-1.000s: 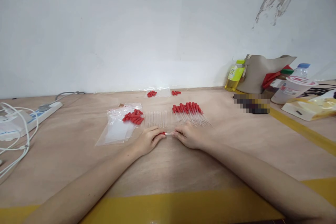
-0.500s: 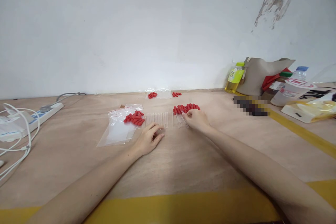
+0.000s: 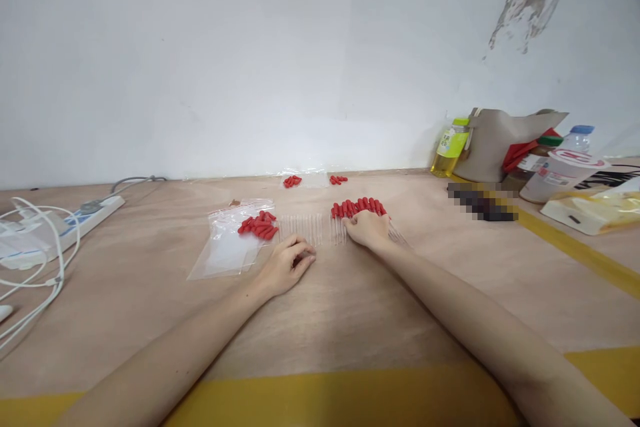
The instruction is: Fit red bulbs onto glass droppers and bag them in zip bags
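"While the right hand point(image 3: 367, 227) is down at the sticks with red ends point(image 3: 361, 205), what are its fingers doing?"

"They're bent and drawn together, with the palm turned down over the row. I can't tell whether they grip a stick, since the hand covers that part. Red ends show beyond the knuckles, and thin clear stems come out on both sides of it."

"And the left hand point(image 3: 289, 263)?"

"Half open, fingers loosely curled and a gap between thumb and forefinger. I see nothing held in it. It rests on the table point(image 3: 310, 327), at the near ends of the plain clear sticks point(image 3: 303, 228). Whether it touches them, I can't say."

"Where do those lie?"

"Side by side in the middle, between the red-ended row on the right and a pile of loose red caps point(image 3: 259, 225) on the left. The pile sits partly over some clear plastic bags point(image 3: 220, 253)."

"Anything further back?"

"Near the wall point(image 3: 250, 67) are two small red heaps, one left point(image 3: 292, 181) and one right point(image 3: 339, 180), with clear plastic between them."

"What's at the sides?"

"Far left, a power strip point(image 3: 103, 210) with white cables point(image 3: 60, 260) beside it. On the right, a bottle of yellow liquid point(image 3: 450, 148) stands by a grey bag point(image 3: 487, 143), and a lidded cup point(image 3: 560, 177) stands behind a packet point(image 3: 573, 213)."
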Available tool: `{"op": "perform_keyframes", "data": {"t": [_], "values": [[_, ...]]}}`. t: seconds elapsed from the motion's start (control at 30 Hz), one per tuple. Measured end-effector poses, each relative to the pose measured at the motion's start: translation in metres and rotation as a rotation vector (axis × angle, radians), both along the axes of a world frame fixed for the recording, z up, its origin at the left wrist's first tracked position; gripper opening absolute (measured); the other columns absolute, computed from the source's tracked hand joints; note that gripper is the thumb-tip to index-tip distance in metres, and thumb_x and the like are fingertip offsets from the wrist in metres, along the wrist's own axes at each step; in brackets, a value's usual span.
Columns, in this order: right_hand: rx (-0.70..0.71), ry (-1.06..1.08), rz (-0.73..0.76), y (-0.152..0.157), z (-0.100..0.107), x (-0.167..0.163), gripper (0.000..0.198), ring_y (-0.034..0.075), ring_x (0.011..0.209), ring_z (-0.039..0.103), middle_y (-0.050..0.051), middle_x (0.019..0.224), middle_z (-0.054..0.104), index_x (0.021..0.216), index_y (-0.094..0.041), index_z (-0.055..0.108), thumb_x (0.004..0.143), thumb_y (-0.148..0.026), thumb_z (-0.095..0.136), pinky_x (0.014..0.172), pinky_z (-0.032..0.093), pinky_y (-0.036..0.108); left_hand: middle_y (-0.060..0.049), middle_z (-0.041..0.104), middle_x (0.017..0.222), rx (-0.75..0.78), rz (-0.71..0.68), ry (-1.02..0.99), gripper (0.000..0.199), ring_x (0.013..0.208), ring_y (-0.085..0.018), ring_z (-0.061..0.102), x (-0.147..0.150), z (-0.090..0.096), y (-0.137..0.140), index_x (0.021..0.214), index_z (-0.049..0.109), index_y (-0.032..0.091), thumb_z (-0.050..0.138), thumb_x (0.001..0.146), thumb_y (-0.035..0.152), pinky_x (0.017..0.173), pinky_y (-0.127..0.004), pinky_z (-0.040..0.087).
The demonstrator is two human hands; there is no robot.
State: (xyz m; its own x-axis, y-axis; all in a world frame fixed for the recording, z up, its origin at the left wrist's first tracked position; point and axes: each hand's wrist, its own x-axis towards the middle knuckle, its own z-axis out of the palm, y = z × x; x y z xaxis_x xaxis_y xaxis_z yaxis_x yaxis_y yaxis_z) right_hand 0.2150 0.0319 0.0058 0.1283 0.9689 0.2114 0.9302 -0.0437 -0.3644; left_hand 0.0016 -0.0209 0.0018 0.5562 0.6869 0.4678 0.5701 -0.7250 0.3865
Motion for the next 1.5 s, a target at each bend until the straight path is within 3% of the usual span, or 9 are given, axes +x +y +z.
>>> {"op": "perform_keyframes", "data": {"t": [0.3, 0.47, 0.7, 0.8, 0.93, 1.07, 1.2, 1.3, 1.5], "values": [[0.126, -0.016, 0.081, -0.006, 0.003, -0.009, 0.031, 0.019, 0.072, 0.057, 0.003, 0.071, 0.065, 0.068, -0.02, 0.061, 0.078, -0.044, 0.044, 0.081, 0.023, 0.039, -0.002, 0.054, 0.077, 0.052, 0.077, 0.039, 0.011, 0.07, -0.013, 0.052, -0.001, 0.0, 0.001, 0.075, 0.059, 0.018, 0.052, 0.081, 0.024, 0.065, -0.025, 0.042], [0.054, -0.132, 0.145, 0.001, 0.005, -0.031, 0.026, 0.02, 0.076, 0.058, 0.007, 0.077, 0.066, 0.077, -0.018, 0.062, 0.077, -0.037, 0.045, 0.08, 0.022, 0.039, 0.0, 0.049, 0.068, 0.108, 0.122, 0.042, 0.023, 0.062, -0.012, 0.047, -0.001, -0.001, 0.0, 0.063, 0.05, 0.016, 0.052, 0.081, 0.029, 0.059, -0.024, 0.039], [-0.112, -0.227, 0.114, 0.014, 0.015, -0.056, 0.023, 0.025, 0.083, 0.058, 0.015, 0.088, 0.065, 0.084, -0.013, 0.064, 0.073, -0.025, 0.048, 0.082, 0.023, 0.042, -0.003, 0.052, 0.077, 0.151, 0.196, 0.04, 0.017, 0.074, -0.017, 0.048, -0.002, -0.003, 0.002, 0.082, 0.053, 0.017, 0.038, 0.087, 0.023, 0.069, -0.029, 0.038], [-0.124, -0.23, 0.126, 0.015, 0.016, -0.062, 0.021, 0.025, 0.082, 0.058, 0.015, 0.088, 0.065, 0.083, -0.013, 0.064, 0.073, -0.02, 0.047, 0.081, 0.023, 0.042, -0.002, 0.053, 0.075, 0.152, 0.241, 0.003, 0.015, 0.074, -0.017, 0.048, -0.003, -0.003, 0.004, 0.078, 0.052, 0.017, 0.042, 0.085, 0.026, 0.069, -0.029, 0.038], [-0.112, -0.23, 0.15, 0.006, 0.018, -0.06, 0.023, 0.025, 0.079, 0.058, 0.016, 0.086, 0.065, 0.082, -0.011, 0.063, 0.077, -0.022, 0.043, 0.078, 0.025, 0.04, -0.001, 0.052, 0.07, 0.204, 0.338, -0.047, 0.021, 0.071, -0.016, 0.048, -0.017, 0.01, 0.015, 0.069, 0.048, 0.018, 0.043, 0.085, 0.03, 0.069, -0.028, 0.038], [0.06, -0.24, 0.225, -0.018, 0.022, -0.039, 0.028, 0.026, 0.082, 0.056, 0.017, 0.085, 0.062, 0.09, -0.008, 0.055, 0.083, -0.027, 0.036, 0.078, 0.028, 0.039, -0.004, 0.058, 0.082, 0.269, 0.486, -0.031, 0.016, 0.079, -0.018, 0.051, -0.049, 0.036, 0.046, 0.08, 0.054, 0.017, 0.04, 0.083, 0.026, 0.073, -0.029, 0.038], [0.161, -0.115, 0.526, -0.041, 0.014, -0.007, 0.02, 0.019, 0.072, 0.054, 0.01, 0.082, 0.061, 0.093, -0.013, 0.048, 0.086, -0.025, 0.032, 0.072, 0.033, 0.033, -0.005, 0.06, 0.094, 0.026, 0.545, 0.333, 0.021, 0.093, -0.021, 0.051, -0.069, 0.053, 0.09, 0.086, 0.06, 0.02, 0.046, 0.078, 0.033, 0.079, -0.029, 0.037], [0.242, -0.037, 0.744, -0.05, -0.002, 0.013, 0.02, 0.018, 0.082, 0.053, 0.008, 0.091, 0.06, 0.1, -0.017, 0.047, 0.087, -0.021, 0.033, 0.078, 0.035, 0.032, -0.005, 0.063, 0.091, -0.115, 0.559, 0.42, 0.022, 0.083, -0.02, 0.056, -0.07, 0.055, 0.123, 0.083, 0.063, 0.02, 0.051, 0.071, 0.034, 0.071, -0.027, 0.04], [0.345, 0.044, 0.709, -0.05, -0.029, 0.027, 0.032, 0.02, 0.093, 0.052, 0.009, 0.1, 0.059, 0.118, -0.018, 0.043, 0.087, -0.018, 0.033, 0.081, 0.039, 0.036, -0.004, 0.067, 0.069, -0.307, 0.542, 0.504, 0.016, 0.067, -0.018, 0.057, -0.071, 0.048, 0.159, 0.064, 0.065, 0.018, 0.057, 0.06, 0.031, 0.061, -0.023, 0.039]]}}
